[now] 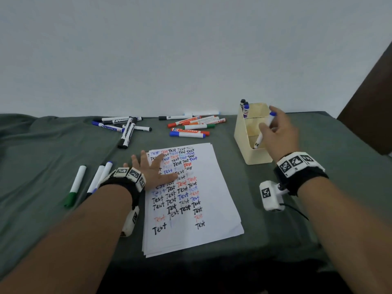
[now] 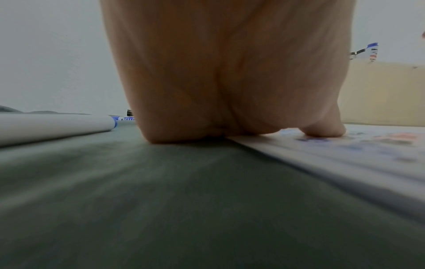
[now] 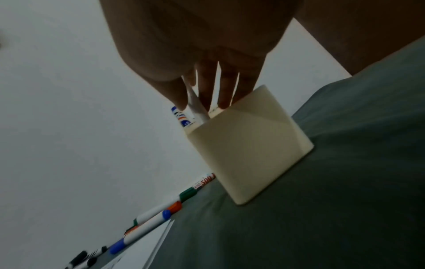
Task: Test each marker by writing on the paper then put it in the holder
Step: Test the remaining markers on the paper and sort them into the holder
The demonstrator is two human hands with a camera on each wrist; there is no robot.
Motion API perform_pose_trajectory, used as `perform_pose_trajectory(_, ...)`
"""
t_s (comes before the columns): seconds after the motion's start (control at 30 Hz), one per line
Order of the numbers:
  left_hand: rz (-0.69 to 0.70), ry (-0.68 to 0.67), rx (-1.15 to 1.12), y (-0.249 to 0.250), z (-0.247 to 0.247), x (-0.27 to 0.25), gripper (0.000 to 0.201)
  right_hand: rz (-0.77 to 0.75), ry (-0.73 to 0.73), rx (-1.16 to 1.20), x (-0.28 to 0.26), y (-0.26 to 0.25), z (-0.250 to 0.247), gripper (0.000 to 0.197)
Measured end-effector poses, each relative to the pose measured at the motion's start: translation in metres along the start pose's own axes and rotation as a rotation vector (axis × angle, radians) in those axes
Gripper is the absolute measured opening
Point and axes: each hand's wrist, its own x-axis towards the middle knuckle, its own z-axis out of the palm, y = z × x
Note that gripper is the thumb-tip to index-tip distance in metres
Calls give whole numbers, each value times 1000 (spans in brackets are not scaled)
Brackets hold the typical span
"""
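My right hand (image 1: 273,126) hovers over the cream holder (image 1: 254,154) and pinches a blue-capped white marker (image 1: 263,132) between thumb and fingers. The marker is tilted, cap end up, with its lower end inside the holder's front compartment. In the right wrist view the marker (image 3: 198,111) runs down from the fingers (image 3: 226,98) into the holder (image 3: 248,149). Two markers (image 1: 245,108) stand in the back compartment. My left hand (image 1: 152,168) lies flat, fingers spread, on the upper left of the paper (image 1: 210,211), which is covered with "Test" in several colours.
A pile of black and blue markers (image 1: 127,128) lies at the back left, and a mixed-colour pile (image 1: 191,128) at the back centre. A green marker (image 1: 77,183) and two more (image 1: 99,177) lie left of my left hand. A green cloth (image 1: 53,149) covers the table.
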Motion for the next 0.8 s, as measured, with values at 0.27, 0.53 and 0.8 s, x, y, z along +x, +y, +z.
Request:
perform_pose_trajectory(0.27,-5,17,-11,2,0,-2,117,-423,25,-366,-30,-44,32,65)
perform_pose_trajectory(0.53,-27,22,-29,4,2,-2,114,-366,-857,-557,-42,-72,96,74)
perform_pose_trajectory(0.8,-20,-1,-38,5,-2,-5,112,-264,-1103,-856,-30,-61,129,95)
